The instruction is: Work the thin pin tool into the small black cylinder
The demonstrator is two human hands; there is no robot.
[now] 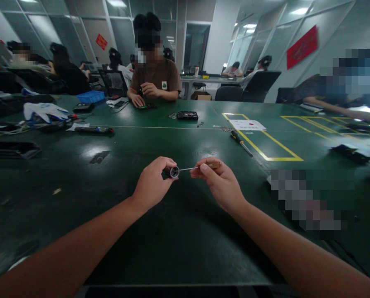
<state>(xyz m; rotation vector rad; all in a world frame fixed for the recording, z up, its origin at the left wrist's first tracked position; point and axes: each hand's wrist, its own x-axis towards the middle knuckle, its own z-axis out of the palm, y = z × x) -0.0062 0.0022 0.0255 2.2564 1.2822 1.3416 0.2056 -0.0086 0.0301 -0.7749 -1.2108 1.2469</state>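
My left hand [153, 180] is closed around a short dark cylinder [173, 171], whose round open end with a pale rim faces me. In my right hand [220, 182] is a slim screwdriver [215, 165] with a brown handle, pinched between thumb and fingers. Its thin metal shaft points left and reaches the rim of the cylinder; whether the tip touches it or goes inside I cannot tell. Both hands are held above the green table [172, 236], near the middle of the view.
Beyond my hands lie a black-and-yellow screwdriver [241, 142], a white sheet [247, 125] and a black case [187, 115]. White-blue gloves [44, 112] and a blue bin [90, 97] are at left. A co-worker [155, 78] sits opposite; another person [337, 91] leans in at right.
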